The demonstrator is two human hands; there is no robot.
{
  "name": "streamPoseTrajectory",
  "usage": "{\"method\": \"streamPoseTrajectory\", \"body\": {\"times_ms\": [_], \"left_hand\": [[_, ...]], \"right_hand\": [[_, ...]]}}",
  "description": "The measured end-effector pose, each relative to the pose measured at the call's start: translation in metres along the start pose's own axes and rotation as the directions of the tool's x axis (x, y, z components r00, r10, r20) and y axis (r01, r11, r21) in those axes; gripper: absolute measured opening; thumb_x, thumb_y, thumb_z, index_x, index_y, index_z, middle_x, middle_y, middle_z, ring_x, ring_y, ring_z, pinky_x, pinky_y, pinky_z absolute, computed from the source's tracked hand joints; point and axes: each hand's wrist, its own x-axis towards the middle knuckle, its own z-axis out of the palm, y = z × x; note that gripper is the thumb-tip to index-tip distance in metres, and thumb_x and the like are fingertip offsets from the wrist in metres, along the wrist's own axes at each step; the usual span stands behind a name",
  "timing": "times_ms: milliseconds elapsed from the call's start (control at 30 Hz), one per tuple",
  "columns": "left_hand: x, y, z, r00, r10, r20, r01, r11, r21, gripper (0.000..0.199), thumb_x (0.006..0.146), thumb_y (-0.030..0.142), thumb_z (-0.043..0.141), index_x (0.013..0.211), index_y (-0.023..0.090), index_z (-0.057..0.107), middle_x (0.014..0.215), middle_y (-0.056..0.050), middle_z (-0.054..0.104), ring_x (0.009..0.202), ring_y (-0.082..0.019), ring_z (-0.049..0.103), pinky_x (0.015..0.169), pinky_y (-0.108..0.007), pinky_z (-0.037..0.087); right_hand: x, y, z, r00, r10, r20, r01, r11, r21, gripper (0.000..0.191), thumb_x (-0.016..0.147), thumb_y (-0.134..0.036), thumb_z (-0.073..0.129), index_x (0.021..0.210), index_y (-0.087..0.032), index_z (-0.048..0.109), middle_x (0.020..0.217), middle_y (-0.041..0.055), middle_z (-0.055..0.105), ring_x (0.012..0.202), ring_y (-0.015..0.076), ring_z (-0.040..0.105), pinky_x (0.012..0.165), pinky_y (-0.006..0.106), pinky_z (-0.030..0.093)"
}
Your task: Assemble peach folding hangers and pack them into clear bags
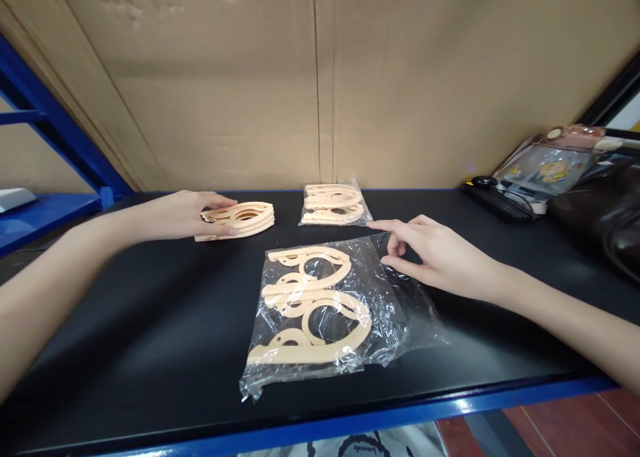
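A stack of cream plastic pieces with curved outlines (pixel 255 221) lies on the black table at the left, and my left hand (pixel 185 216) grips its left end between thumb and fingers. In the middle, a clear plastic bag (pixel 390 310) lies flat with several cream curved pieces (pixel 320 354) inside. My right hand (pixel 430 254) is over the bag's upper right part, index finger stretched out and thumb apart, holding nothing visible. Its index fingertip is near the corner of a smaller clear bag (pixel 334 205) of similar pieces at the back.
The black table (pixel 150 350) has a blue front edge. A cardboard wall (pixel 225 97) stands behind it. On the right are a black case (pixel 503 200), a clear pouch (pixel 555 167) and a dark leather bag (pixel 600 210). A blue metal frame (pixel 55 117) rises at the left.
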Motion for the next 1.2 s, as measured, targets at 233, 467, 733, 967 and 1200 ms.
{"method": "streamPoseTrajectory", "body": {"times_ms": [233,467,733,967,1200], "left_hand": [[0.009,-0.004,0.000,0.981,0.155,-0.114,-0.139,0.981,0.137,0.077,0.089,0.067,0.042,0.130,0.002,0.052,0.130,-0.013,0.059,0.120,-0.028,0.053,0.115,-0.053,0.010],[-0.002,0.041,0.005,0.849,0.354,-0.392,-0.303,0.935,0.187,0.062,0.091,0.055,0.051,0.136,0.012,0.048,0.126,-0.008,0.057,0.114,-0.022,0.056,0.117,-0.050,0.012],[-0.029,0.110,0.026,0.596,0.583,-0.552,-0.527,0.803,0.278,0.059,0.088,0.043,0.059,0.135,0.011,0.046,0.122,-0.012,0.059,0.112,-0.025,0.057,0.114,-0.051,0.026],[-0.041,0.134,0.037,0.483,0.684,-0.547,-0.564,0.721,0.403,0.053,0.088,0.036,0.061,0.131,0.006,0.049,0.118,-0.015,0.064,0.104,-0.026,0.059,0.101,-0.045,0.040],[-0.041,0.139,0.041,0.494,0.698,-0.518,-0.592,0.707,0.388,0.055,0.089,0.040,0.060,0.131,0.006,0.049,0.115,-0.013,0.065,0.098,-0.025,0.060,0.096,-0.044,0.040]], "right_hand": [[0.000,0.002,0.000,0.997,-0.013,-0.070,0.014,1.000,0.010,0.044,0.093,-0.031,0.052,0.134,-0.021,0.043,0.105,0.0026,0.065,0.078,0.0146,0.060,0.086,0.036,0.043],[-0.001,0.001,0.001,0.983,-0.067,-0.168,0.063,0.998,-0.029,0.041,0.092,-0.028,0.053,0.132,-0.020,0.044,0.120,0.0064,0.059,0.097,0.0185,0.059,0.086,0.036,0.045],[-0.004,-0.018,0.001,0.940,-0.128,-0.316,0.181,0.973,0.142,0.065,0.085,-0.042,0.065,0.138,-0.019,0.037,0.134,0.0103,0.052,0.123,0.0222,0.047,0.104,0.038,0.041],[-0.012,-0.045,0.002,0.994,0.060,-0.093,0.024,0.705,0.709,0.069,0.087,-0.032,0.065,0.144,-0.028,0.026,0.132,0.0052,0.055,0.120,0.0165,0.054,0.103,0.034,0.045],[-0.008,-0.048,0.005,0.985,0.091,0.148,-0.161,0.150,0.976,0.049,0.094,-0.021,0.054,0.138,-0.026,0.033,0.105,0.0015,0.070,0.092,0.0100,0.067,0.089,0.028,0.053]]}}
